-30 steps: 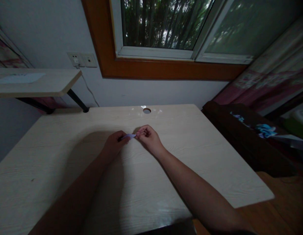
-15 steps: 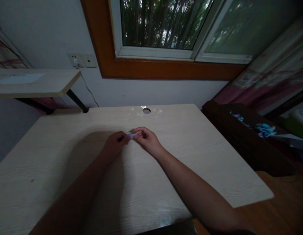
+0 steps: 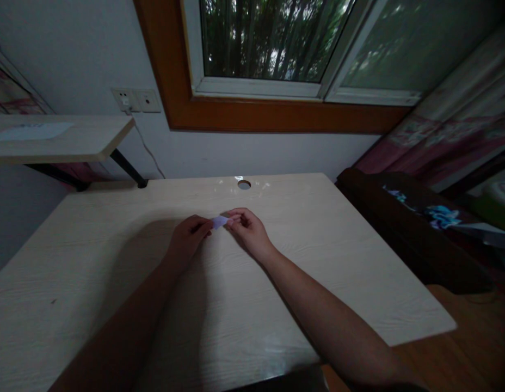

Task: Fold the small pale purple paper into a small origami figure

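Observation:
Between my two hands is a small piece of pale purple paper (image 3: pixel 220 221), with pointed, folded-looking edges. The fingertips of my left hand (image 3: pixel 190 235) pinch its left end. My right hand (image 3: pixel 249 231) pinches its right corner between thumb and fingers. Both hands are over the far middle of the pale wooden desk (image 3: pixel 285 294). My fingers cover the ends of the paper, so its full shape is hidden.
A round cable hole (image 3: pixel 244 185) lies beyond my hands near the desk's back edge. At left stands a raised shelf (image 3: pixel 93 139) on black legs. A dark wooden bench (image 3: pixel 399 234) with cloth items is at right, below the window (image 3: pixel 269 87).
My hands have drawn slightly apart and shifted a little, and more of the purple paper's face shows between them. Both hands still hold it.

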Available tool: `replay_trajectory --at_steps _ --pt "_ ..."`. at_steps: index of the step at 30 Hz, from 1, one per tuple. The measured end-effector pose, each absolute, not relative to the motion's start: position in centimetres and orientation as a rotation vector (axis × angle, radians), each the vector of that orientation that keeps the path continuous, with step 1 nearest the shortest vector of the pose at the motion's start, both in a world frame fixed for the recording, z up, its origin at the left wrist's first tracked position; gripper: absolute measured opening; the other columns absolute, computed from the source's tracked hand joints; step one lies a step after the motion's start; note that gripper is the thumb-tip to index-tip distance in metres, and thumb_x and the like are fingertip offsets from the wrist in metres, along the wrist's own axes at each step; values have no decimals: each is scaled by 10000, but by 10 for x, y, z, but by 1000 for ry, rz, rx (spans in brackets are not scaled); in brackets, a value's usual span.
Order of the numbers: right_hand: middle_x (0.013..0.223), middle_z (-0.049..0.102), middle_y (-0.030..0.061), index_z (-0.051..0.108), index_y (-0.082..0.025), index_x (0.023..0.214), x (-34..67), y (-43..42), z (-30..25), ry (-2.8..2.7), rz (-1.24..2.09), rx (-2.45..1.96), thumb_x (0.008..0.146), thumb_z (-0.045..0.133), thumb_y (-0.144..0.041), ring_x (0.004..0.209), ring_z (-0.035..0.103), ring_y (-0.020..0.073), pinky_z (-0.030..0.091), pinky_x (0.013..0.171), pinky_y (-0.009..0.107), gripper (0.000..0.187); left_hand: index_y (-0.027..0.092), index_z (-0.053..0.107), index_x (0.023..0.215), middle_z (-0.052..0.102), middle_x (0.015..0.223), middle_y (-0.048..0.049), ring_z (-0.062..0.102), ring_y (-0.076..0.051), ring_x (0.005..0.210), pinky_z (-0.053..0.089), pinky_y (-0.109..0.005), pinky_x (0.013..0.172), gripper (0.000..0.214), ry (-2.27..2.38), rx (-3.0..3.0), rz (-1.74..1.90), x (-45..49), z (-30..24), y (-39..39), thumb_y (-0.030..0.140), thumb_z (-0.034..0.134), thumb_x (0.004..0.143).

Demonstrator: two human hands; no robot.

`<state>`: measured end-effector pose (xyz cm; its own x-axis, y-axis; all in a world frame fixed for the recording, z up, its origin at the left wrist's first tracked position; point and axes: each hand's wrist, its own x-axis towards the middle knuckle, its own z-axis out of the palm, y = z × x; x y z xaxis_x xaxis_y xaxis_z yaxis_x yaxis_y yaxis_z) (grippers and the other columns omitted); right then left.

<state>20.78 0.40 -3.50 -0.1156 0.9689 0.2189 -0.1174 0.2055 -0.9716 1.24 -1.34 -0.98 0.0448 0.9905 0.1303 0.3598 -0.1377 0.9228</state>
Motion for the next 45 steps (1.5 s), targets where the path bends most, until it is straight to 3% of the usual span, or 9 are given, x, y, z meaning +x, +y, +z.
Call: replay_trajectory --at_steps 5,10,14,20,29,36,45 --pt "1005 634 50 686 -242 1088 208 -2 -23 -1550 1005 -937 827 690 -274 792 580 141 475 693 269 263 200 708 831 660 763 -16 620 -158 703 477 -261 665 209 1400 1729 1152 13 -11 -13 394 632 839" --pt "947 641 57 725 -234 882 209 -4 -15 -1649 895 -858 842 683 -240 861 598 172 474 686 285 58 224 740 893 660 855 -32 621 -168 794 497 -275 733 153 1339 1925 1160 14 -10 -14 329 641 843" --pt "961 640 61 724 -234 842 210 -3 -17 -1620 878 -842 845 683 -221 879 602 175 480 706 297 43 217 719 963 672 923 -44 644 -168 797 530 -277 716 188 1289 1833 1174 16 -13 -14 332 655 829" --pt "1005 619 54 738 -247 815 211 -2 -21 -1598 862 -833 837 693 -193 957 600 180 490 804 321 74 178 620 1114 680 822 -31 665 -148 724 537 -272 683 278 1147 1551 1157 19 -17 -16 329 578 884" --pt "1000 637 56 739 -253 873 212 -1 -21 -1587 914 -813 858 668 -232 950 606 185 488 845 345 75 207 584 1139 627 797 18 676 -136 711 554 -287 716 403 1043 1451 1159 19 -24 -14 305 727 775" --pt "860 646 27 626 -224 1058 206 -1 -25 -1303 1240 -803 870 638 -345 772 618 142 508 753 311 224 202 602 1118 636 766 15 672 -139 686 539 -272 673 363 1141 1482 1241 17 -25 -13 316 706 790" --pt "869 648 -8 532 -251 1128 205 2 -34 -1398 1236 -856 748 757 -329 773 631 128 509 728 271 448 191 573 1136 694 761 -7 716 -179 723 565 -308 702 400 1147 1468 1186 19 -22 -14 350 708 793"
